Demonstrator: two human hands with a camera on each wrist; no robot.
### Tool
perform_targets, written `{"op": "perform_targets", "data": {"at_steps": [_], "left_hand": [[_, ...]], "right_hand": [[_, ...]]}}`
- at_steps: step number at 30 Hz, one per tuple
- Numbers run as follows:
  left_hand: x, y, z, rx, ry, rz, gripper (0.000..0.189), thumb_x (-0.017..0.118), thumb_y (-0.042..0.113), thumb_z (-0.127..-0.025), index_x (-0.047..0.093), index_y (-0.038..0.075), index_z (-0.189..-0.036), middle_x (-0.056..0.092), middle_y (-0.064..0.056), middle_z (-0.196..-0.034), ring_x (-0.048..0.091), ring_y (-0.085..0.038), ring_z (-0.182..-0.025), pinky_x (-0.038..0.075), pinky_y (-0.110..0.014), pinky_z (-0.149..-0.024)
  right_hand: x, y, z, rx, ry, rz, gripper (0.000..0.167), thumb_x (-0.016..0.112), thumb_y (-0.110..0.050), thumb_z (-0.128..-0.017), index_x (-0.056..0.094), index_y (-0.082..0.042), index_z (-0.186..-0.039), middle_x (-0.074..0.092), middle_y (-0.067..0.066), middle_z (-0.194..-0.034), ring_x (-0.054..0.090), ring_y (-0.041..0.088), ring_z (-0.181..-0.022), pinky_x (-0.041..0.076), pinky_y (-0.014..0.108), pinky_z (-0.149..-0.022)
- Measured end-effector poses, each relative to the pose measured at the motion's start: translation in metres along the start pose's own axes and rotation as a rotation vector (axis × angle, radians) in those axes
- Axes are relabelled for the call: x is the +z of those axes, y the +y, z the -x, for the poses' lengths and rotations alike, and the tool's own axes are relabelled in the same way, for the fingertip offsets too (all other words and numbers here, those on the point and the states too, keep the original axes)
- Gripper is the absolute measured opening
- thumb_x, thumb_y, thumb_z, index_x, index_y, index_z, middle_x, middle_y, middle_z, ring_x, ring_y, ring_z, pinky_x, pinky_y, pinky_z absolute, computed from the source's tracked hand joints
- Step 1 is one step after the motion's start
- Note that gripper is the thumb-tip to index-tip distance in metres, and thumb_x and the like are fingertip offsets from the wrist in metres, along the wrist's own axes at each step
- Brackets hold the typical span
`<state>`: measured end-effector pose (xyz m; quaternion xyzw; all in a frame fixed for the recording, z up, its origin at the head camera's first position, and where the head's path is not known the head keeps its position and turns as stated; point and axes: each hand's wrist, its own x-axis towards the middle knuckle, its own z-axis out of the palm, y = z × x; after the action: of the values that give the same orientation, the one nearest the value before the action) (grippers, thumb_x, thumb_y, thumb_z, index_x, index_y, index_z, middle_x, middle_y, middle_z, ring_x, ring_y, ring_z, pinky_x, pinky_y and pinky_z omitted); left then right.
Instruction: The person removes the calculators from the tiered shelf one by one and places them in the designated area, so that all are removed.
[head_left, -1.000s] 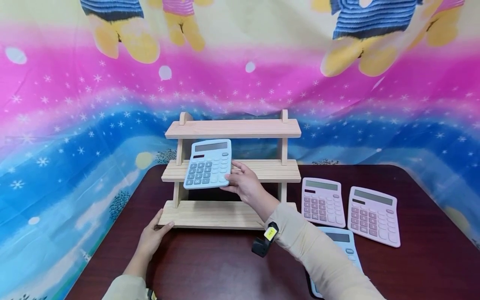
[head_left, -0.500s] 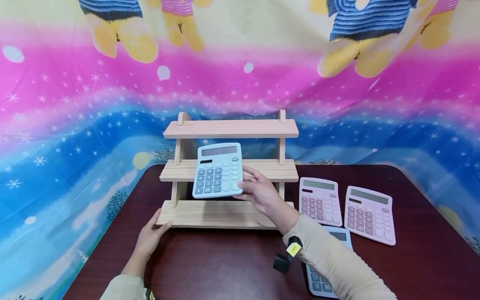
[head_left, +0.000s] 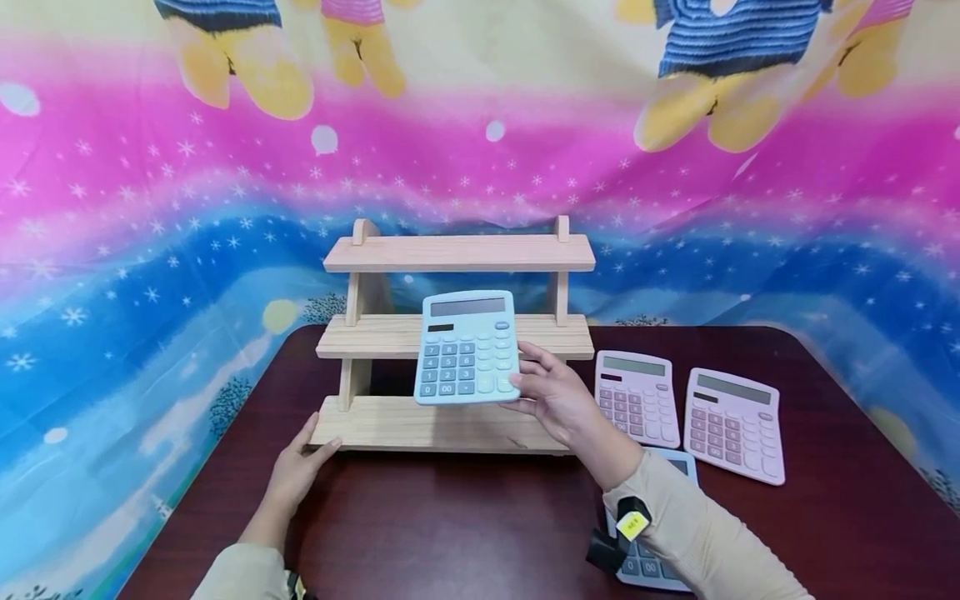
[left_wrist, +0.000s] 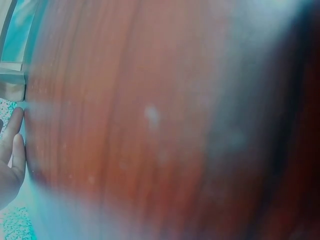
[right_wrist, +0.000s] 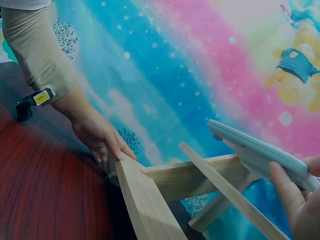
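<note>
A light-blue calculator (head_left: 467,348) with grey number keys is held up in front of the wooden three-step shelf (head_left: 438,423). My right hand (head_left: 558,396) pinches its lower right edge, thumb on the front and fingers behind. In the right wrist view the calculator (right_wrist: 267,150) shows edge-on, above the shelf boards. My left hand (head_left: 295,467) touches the left end of the bottom step, its thumb near the front edge and fingers at the side. In the right wrist view, the left hand (right_wrist: 97,131) rests its fairly straight fingers at the board's corner.
Two pink calculators, one nearer the shelf (head_left: 637,400) and one farther right (head_left: 735,425), lie on the dark red table (head_left: 450,525). A second blue calculator (head_left: 648,571) lies partly under my right forearm. A printed cloth (head_left: 480,175) hangs behind.
My right hand has drawn the blue calculator rightward and slightly down, away from the middle step's left part. The left hand has stayed at the shelf's lower left corner.
</note>
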<state>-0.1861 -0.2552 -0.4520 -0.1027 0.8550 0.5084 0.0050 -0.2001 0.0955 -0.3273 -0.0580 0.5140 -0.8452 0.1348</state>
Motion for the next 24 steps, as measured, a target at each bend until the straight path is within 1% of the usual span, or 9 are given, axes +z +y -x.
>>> {"op": "perform_targets", "data": {"at_steps": [5,8,13,16,21,24], "left_hand": [[-0.001,0.0,-0.001,-0.004,-0.002,-0.027,0.081,0.055,0.043,-0.081,0.009,0.016,-0.14,0.016,-0.022,-0.138,0.017,-0.035,-0.124,0.018,-0.049,-0.096],[0.0,0.0,-0.001,-0.013,-0.003,-0.04,0.082,0.055,0.046,-0.08,0.008,0.015,-0.14,0.017,-0.023,-0.138,0.019,-0.036,-0.124,0.018,-0.049,-0.096],[0.001,0.001,-0.001,-0.015,-0.004,-0.051,0.082,0.055,0.046,-0.08,0.008,0.015,-0.14,0.016,-0.024,-0.138,0.019,-0.037,-0.124,0.019,-0.049,-0.095],[0.001,0.001,-0.001,-0.016,-0.003,-0.055,0.082,0.055,0.046,-0.08,0.008,0.015,-0.14,0.016,-0.024,-0.138,0.017,-0.037,-0.124,0.018,-0.05,-0.096],[0.001,0.0,-0.001,-0.016,0.004,-0.049,0.081,0.055,0.044,-0.08,0.009,0.015,-0.14,0.015,-0.024,-0.138,0.016,-0.037,-0.125,0.017,-0.05,-0.096],[0.001,0.0,-0.001,-0.019,0.01,-0.044,0.081,0.056,0.043,-0.08,0.01,0.014,-0.14,0.015,-0.024,-0.138,0.015,-0.037,-0.125,0.016,-0.05,-0.096]], "right_hand": [[-0.012,-0.003,0.009,-0.021,0.005,-0.009,0.059,0.039,0.014,-0.082,0.019,-0.001,-0.136,0.047,0.01,-0.104,0.058,0.017,-0.081,0.048,0.036,-0.067],[-0.019,-0.006,0.014,-0.027,0.015,-0.015,0.06,0.04,0.014,-0.082,0.019,-0.001,-0.136,0.049,0.009,-0.105,0.059,0.018,-0.083,0.048,0.036,-0.068],[-0.031,-0.01,0.024,-0.035,0.018,-0.012,0.062,0.04,0.013,-0.083,0.015,-0.003,-0.137,0.046,0.009,-0.107,0.057,0.017,-0.085,0.048,0.035,-0.069],[-0.04,-0.01,0.032,-0.03,0.018,-0.002,0.063,0.04,0.012,-0.084,0.013,-0.004,-0.138,0.045,0.009,-0.108,0.057,0.017,-0.086,0.047,0.035,-0.07],[-0.056,-0.006,0.046,-0.019,0.035,0.004,0.062,0.041,0.009,-0.085,0.011,-0.004,-0.137,0.047,0.006,-0.107,0.057,0.017,-0.086,0.047,0.034,-0.07],[-0.068,-0.004,0.056,-0.03,0.022,-0.001,0.062,0.042,0.008,-0.085,0.01,-0.003,-0.137,0.049,0.005,-0.107,0.056,0.017,-0.089,0.046,0.035,-0.072]]}}
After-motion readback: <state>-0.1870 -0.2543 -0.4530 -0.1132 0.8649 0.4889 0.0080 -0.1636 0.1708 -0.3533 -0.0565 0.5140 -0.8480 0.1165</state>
